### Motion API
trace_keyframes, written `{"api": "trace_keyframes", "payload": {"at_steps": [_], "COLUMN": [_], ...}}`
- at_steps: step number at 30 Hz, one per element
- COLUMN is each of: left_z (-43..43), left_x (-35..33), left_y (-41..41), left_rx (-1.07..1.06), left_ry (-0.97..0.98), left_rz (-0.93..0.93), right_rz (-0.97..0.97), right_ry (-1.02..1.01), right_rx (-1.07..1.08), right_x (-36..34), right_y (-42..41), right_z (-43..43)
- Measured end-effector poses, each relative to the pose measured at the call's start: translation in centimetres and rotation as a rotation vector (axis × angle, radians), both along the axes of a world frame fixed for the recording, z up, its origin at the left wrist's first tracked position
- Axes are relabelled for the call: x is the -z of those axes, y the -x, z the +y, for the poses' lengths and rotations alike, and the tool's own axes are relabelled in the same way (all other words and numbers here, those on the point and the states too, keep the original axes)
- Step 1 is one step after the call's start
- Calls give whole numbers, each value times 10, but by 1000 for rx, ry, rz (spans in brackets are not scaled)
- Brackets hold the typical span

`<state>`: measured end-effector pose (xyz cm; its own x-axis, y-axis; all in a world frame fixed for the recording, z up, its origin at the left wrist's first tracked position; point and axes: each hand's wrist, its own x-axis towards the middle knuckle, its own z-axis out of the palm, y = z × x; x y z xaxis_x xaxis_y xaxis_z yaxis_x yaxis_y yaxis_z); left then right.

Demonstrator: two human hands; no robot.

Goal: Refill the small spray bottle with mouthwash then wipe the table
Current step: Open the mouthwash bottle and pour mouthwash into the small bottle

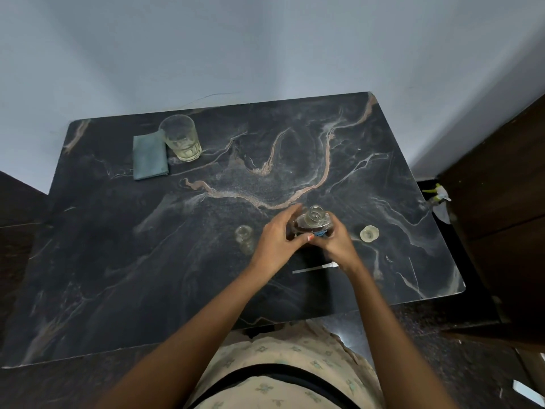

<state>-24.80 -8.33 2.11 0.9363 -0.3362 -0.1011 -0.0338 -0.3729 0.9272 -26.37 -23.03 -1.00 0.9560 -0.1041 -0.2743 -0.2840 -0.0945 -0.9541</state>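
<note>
Mouthwash bottle (312,224): located right of centre on the dark marble table (118,261), upright, mouth uncapped and facing up. Both hands grip its body.

Layout, left to right:

1. Folded grey-green cloth (149,157), lying flat near the far left corner of the table.
2. Drinking glass (181,138), upright, just beside the cloth on its right, overlapping the cloth's upper corner in this view. A shallow layer of pale yellowish liquid sits in its base.
3. Small spray bottle (244,239), clear, open at the top, standing upright just left of the hands. It is close to the left hand; contact cannot be confirmed.
4. Left hand (277,239), fingers wrapped around the left side of the mouthwash bottle.
5. Right hand (337,243), fingers closed against the right side of the same bottle.
6. White spray tube (315,268), lying flat on the table nearer the person, partly under the right wrist.
7. Bottle cap (369,233), pale, resting on the table to the right of the hands, clear of them.
8. Trigger sprayer (439,199), off the table, beyond its right edge, beside a dark cabinet (501,187).
</note>
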Motion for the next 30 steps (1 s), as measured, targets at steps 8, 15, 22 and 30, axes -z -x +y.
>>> {"api": "trace_keyframes", "payload": {"at_steps": [8, 15, 22, 30], "left_z": [60, 93, 94, 95], "left_x": [-10, 18, 40, 18], "left_y": [1, 0, -5, -11], "left_rx": [-88, -185, -187, -210], "left_ry": [-39, -21, 55, 159], "left_rz": [-140, 7, 173, 109], "right_rz": [46, 48, 25, -135], "right_ry": [-54, -31, 32, 93], "right_rx": [22, 26, 69, 154], "right_x": [-1, 1, 3, -11], "right_y": [-1, -1, 4, 2], "right_z": [2, 3, 5, 25]}}
